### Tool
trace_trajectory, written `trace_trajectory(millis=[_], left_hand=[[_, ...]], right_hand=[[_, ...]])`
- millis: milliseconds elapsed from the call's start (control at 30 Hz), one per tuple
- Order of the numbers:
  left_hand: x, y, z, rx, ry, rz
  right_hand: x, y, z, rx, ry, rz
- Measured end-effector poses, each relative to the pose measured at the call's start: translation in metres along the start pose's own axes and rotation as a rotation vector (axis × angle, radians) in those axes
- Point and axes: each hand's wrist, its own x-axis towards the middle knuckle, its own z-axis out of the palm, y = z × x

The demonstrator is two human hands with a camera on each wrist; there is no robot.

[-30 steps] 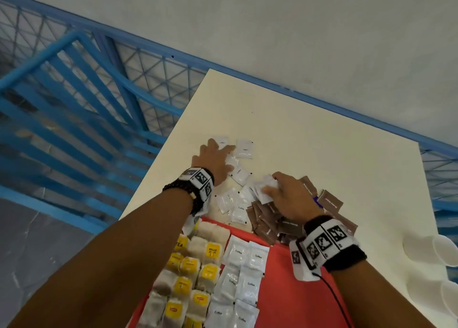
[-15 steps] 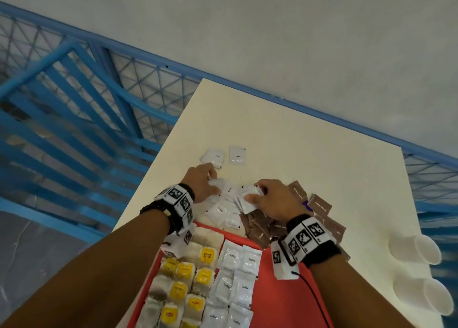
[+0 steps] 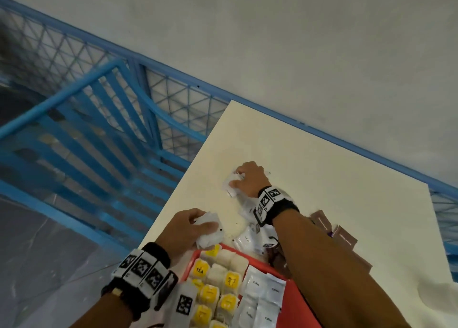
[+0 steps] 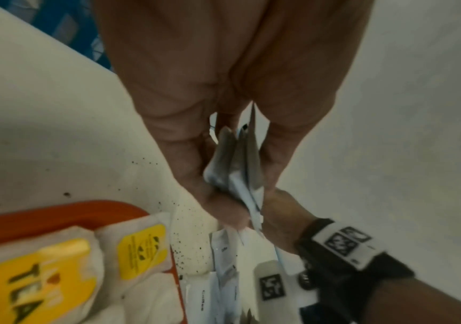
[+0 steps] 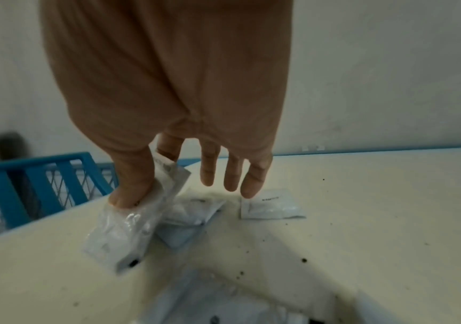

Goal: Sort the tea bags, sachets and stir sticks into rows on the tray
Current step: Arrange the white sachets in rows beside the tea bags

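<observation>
Both hands gather stock: left hand [image 3: 184, 231] pinches white sachets [image 3: 209, 231] by the tray [image 3: 295, 300], right hand [image 3: 250, 179] pinches another sachet [image 5: 129, 221], presumably for the coffee row.

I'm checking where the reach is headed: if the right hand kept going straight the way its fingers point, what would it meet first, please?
Probably the white sachet lying flat on the table, just past the fingertips of the right hand; depth is uncertain. The hand already pinches a sachet bundle.
</observation>
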Motion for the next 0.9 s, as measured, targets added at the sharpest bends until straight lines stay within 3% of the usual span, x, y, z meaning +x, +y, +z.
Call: trace_trajectory(millis=[67,133,267,467,667,833,900], left_hand=[[-0.009,0.001,-0.004,-0.074,-0.064,-0.037],[-0.015,0.001,-0.009,-0.149,-0.109,-0.063],[-0.023,0.003,-0.01,-0.39,-0.18,-0.116],[-0.038,-0.003,0.003,-0.462,-0.264,-0.138],[-0.052,-0.008,0.025,-0.49,-0.281,-0.165],[-0.076,-0.016,0.046,-0.373,-0.283,-0.168],[-0.092,-0.025,0.056,-0.307,-0.306,-0.183]], right_hand=[[0.015,0.001,0.007,-0.053,-0.086,0.026],[-0.017,-0.019,-0.004,-0.043,-0.099,0.007],[-0.058,-0.026,-0.003,0.099,0.024,-0.016],[-0.091,-0.009,-0.002,0.288,0.151,-0.013],[-0.188,-0.003,-0.043,0.686,0.252,-0.033],[-0.297,0.009,-0.057,0.703,0.285,-0.058],[-0.337,0.016,-0.042,0.649,0.223,-0.066]])
